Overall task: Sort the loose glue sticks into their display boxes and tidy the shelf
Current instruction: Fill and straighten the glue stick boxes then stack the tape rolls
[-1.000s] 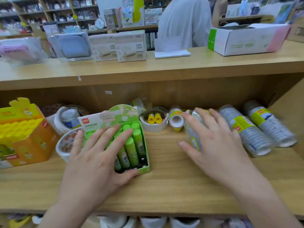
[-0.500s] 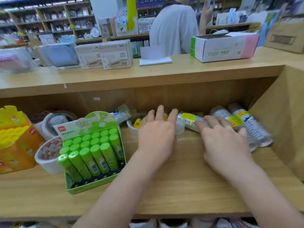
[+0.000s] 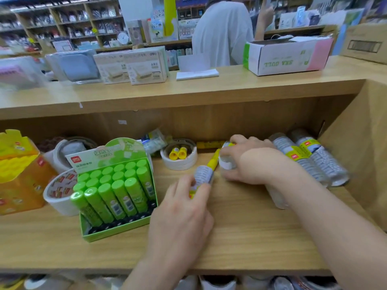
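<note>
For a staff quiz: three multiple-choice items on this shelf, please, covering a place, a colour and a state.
1. Where do the two small yellow sticks lie? A in the round white tape roll's ring; B on the upper counter; C in the orange carton.
2. What colour are the glue sticks in the green cardboard display box? A blue; B green; C red.
3. What is the left hand doing? A lying flat; B gripping a clear-wrapped, yellow-labelled pack; C pointing.
Answers: 1 A, they sit inside the ring; 2 B, caps and bodies are green; 3 B, fingers curl round it.
</note>
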`<move>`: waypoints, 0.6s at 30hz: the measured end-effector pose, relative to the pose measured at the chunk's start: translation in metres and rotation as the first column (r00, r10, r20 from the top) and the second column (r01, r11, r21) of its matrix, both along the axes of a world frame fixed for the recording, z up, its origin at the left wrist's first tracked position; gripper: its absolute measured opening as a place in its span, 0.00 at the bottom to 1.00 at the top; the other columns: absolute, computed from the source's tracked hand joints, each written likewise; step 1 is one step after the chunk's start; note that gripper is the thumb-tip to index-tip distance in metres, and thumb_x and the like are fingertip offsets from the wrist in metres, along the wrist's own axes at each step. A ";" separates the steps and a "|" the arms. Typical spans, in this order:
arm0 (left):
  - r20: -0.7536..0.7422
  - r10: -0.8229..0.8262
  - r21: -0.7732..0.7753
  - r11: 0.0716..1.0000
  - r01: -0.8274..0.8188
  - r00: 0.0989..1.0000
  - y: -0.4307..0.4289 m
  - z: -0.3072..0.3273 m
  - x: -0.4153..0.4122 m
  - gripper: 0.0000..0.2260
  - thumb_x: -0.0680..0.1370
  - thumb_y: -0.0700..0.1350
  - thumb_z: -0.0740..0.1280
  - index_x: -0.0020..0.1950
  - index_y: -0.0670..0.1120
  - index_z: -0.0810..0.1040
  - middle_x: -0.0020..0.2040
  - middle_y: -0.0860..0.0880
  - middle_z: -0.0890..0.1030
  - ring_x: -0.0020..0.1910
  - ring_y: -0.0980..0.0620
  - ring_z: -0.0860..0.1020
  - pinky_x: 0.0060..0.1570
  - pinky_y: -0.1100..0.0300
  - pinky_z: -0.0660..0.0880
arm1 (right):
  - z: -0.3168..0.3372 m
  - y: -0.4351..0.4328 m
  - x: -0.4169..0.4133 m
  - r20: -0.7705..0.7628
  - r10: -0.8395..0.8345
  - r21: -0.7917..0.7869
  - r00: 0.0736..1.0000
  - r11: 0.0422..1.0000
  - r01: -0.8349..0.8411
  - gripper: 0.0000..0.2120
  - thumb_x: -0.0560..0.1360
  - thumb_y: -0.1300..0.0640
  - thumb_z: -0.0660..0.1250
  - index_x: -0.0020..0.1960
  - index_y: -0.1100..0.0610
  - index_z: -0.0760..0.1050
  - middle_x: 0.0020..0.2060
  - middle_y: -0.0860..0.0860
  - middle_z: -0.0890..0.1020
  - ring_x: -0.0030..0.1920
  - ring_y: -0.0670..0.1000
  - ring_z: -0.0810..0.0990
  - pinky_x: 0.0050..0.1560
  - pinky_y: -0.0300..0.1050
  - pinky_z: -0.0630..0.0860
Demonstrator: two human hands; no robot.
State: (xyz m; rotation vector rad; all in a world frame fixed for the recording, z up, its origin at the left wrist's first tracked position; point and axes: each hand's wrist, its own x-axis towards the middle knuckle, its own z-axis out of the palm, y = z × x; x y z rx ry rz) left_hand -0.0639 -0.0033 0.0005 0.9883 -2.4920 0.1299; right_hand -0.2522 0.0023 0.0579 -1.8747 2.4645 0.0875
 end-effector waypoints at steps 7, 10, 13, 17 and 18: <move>0.055 0.086 -0.123 0.989 -0.079 0.995 -0.014 -0.004 -0.005 0.08 0.66 0.39 0.62 0.44 0.45 0.72 0.46 0.41 0.73 0.41 0.40 0.73 0.41 0.49 0.75 | 0.016 0.017 -0.002 0.109 0.184 0.085 0.977 0.977 -0.194 0.17 0.63 0.49 0.72 0.48 0.41 0.71 0.59 0.38 0.65 0.55 0.48 0.68 0.52 0.51 0.67; 0.026 0.064 -0.143 0.988 -0.060 0.998 -0.025 -0.002 -0.009 0.13 0.68 0.38 0.54 0.47 0.41 0.76 0.50 0.39 0.75 0.48 0.38 0.74 0.55 0.47 0.72 | 0.017 0.017 -0.004 0.114 0.216 0.100 0.970 0.969 -0.228 0.20 0.63 0.50 0.72 0.50 0.41 0.68 0.58 0.39 0.64 0.56 0.49 0.67 0.52 0.53 0.67; -0.159 -0.165 -0.032 0.986 0.162 0.973 -0.020 0.008 -0.017 0.16 0.72 0.42 0.56 0.55 0.43 0.77 0.60 0.42 0.76 0.58 0.42 0.74 0.59 0.52 0.70 | 0.013 0.016 -0.007 0.126 0.233 0.051 0.964 0.969 -0.241 0.26 0.63 0.46 0.75 0.55 0.40 0.64 0.57 0.42 0.65 0.58 0.49 0.67 0.56 0.55 0.68; -0.017 -0.303 0.094 0.948 0.303 0.953 -0.012 0.008 -0.036 0.30 0.76 0.62 0.57 0.72 0.47 0.67 0.75 0.46 0.65 0.71 0.46 0.66 0.70 0.50 0.64 | 0.030 0.020 -0.027 0.472 0.218 0.073 0.855 0.956 -0.284 0.31 0.64 0.47 0.78 0.62 0.45 0.67 0.57 0.41 0.73 0.60 0.42 0.73 0.60 0.41 0.71; 0.060 -0.290 0.083 0.955 0.284 0.955 -0.014 0.004 -0.041 0.31 0.75 0.65 0.56 0.73 0.48 0.65 0.76 0.47 0.63 0.72 0.46 0.64 0.71 0.47 0.63 | 0.037 0.020 -0.036 0.590 0.189 0.068 0.785 0.957 -0.282 0.29 0.64 0.49 0.77 0.62 0.47 0.70 0.58 0.41 0.75 0.60 0.40 0.75 0.60 0.36 0.72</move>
